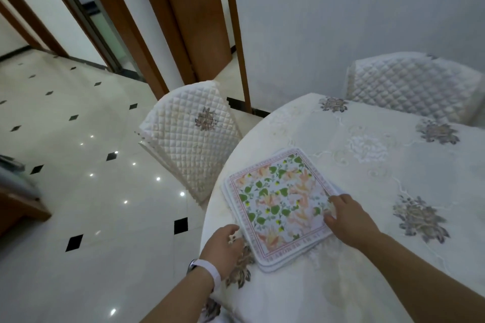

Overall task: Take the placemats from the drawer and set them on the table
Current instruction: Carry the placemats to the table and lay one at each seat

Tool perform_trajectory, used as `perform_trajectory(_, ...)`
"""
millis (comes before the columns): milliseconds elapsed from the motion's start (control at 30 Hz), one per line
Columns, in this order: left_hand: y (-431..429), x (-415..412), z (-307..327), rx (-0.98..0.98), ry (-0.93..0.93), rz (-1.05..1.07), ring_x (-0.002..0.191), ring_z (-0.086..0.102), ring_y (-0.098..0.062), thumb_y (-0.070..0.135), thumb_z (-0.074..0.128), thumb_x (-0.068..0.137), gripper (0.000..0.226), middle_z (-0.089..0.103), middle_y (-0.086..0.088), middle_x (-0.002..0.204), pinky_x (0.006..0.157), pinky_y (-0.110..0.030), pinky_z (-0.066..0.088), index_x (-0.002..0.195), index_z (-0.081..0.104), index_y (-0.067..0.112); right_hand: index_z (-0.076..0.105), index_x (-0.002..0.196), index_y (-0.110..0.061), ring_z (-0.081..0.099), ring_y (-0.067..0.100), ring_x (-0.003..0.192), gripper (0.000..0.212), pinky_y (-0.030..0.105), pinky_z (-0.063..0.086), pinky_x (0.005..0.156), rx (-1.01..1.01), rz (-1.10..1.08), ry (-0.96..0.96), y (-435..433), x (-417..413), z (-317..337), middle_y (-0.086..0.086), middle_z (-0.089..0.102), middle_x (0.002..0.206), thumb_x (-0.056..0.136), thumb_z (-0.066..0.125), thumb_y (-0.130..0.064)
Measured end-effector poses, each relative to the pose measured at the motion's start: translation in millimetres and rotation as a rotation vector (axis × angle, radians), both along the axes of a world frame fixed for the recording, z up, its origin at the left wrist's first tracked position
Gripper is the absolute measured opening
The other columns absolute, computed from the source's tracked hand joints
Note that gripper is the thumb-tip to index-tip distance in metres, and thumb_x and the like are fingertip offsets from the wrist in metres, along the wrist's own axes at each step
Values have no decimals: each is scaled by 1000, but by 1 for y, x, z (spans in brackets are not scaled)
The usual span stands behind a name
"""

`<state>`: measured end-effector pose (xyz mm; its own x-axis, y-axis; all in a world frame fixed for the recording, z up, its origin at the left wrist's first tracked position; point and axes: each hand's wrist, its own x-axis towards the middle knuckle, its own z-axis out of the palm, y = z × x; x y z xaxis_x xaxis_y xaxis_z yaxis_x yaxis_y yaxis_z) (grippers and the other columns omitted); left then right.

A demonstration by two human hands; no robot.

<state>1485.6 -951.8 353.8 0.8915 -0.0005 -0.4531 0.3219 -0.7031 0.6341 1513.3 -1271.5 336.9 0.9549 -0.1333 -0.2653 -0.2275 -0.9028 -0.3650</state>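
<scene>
A stack of square floral placemats with pink borders lies near the left edge of the round table, which is covered with a white embroidered cloth. My left hand rests at the stack's near-left edge, fingers curled against the mats. My right hand lies on the stack's right corner, fingertips pressing the top mat. A white band sits on my left wrist. The drawer is out of view.
A quilted white chair stands close to the table on the left. Another quilted chair stands behind the table by the wall. Glossy tiled floor spreads left, with a wooden door behind.
</scene>
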Motion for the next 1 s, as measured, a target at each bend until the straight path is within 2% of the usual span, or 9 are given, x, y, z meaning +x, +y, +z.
perform_trajectory(167,-13,24,-13,-97,49,62,104,54,-10,33,53,93,34,53,8,124,87,-24,45,126,53,29,44,137,-14,47,31,119,55,41,44,96,5,-79,45,-2,26,-9,12,45,131,90,55,-39)
perform_trajectory(233,-19,35,-15,-178,86,169,94,58,-9,29,53,93,29,58,2,123,73,-22,47,122,55,26,43,138,-12,46,32,122,56,42,42,99,36,-123,80,1,36,-13,13,44,134,90,55,-38)
perform_trajectory(300,-22,49,-17,-261,129,314,86,57,-10,27,55,93,36,58,-1,121,65,-24,44,128,51,20,42,138,-12,45,34,124,57,43,41,101,83,-161,113,6,43,-20,15,44,137,89,56,-36)
perform_trajectory(400,-25,66,-23,-365,193,482,91,60,-19,27,58,91,50,59,-5,116,66,-27,44,136,43,14,45,137,-12,46,36,123,58,43,41,102,120,-225,76,12,53,-27,16,46,136,86,59,-37)
perform_trajectory(600,-27,77,-26,-338,225,489,95,60,-26,25,60,90,52,59,-9,117,72,-30,48,136,44,9,41,140,-14,45,35,124,65,44,40,101,119,-324,84,18,63,-29,16,45,136,84,62,-39)
perform_trajectory(667,-24,82,-24,-351,257,498,88,64,-25,23,59,91,42,63,-10,114,57,-25,48,129,51,9,39,141,-14,41,36,124,67,45,39,101,85,-320,101,19,65,-28,17,41,134,83,62,-39)
perform_trajectory(733,-20,83,-26,-378,273,476,80,67,-21,19,59,91,29,69,-7,101,47,-21,47,117,61,8,39,139,-12,41,37,122,65,45,39,99,67,-327,91,23,66,-27,17,42,130,83,62,-36)
perform_trajectory(867,-11,77,-35,-406,248,449,84,66,-19,8,56,88,25,68,0,94,64,-27,53,111,65,12,42,137,-9,50,35,116,60,41,42,93,149,-337,89,37,62,-29,14,47,124,84,62,-28)
perform_trajectory(1000,1,74,-31,-409,219,474,84,63,-18,4,56,88,24,66,-1,98,64,-26,51,108,61,16,53,120,-14,64,26,84,38,34,51,77,355,-448,77,52,54,-29,4,65,101,84,61,-20)
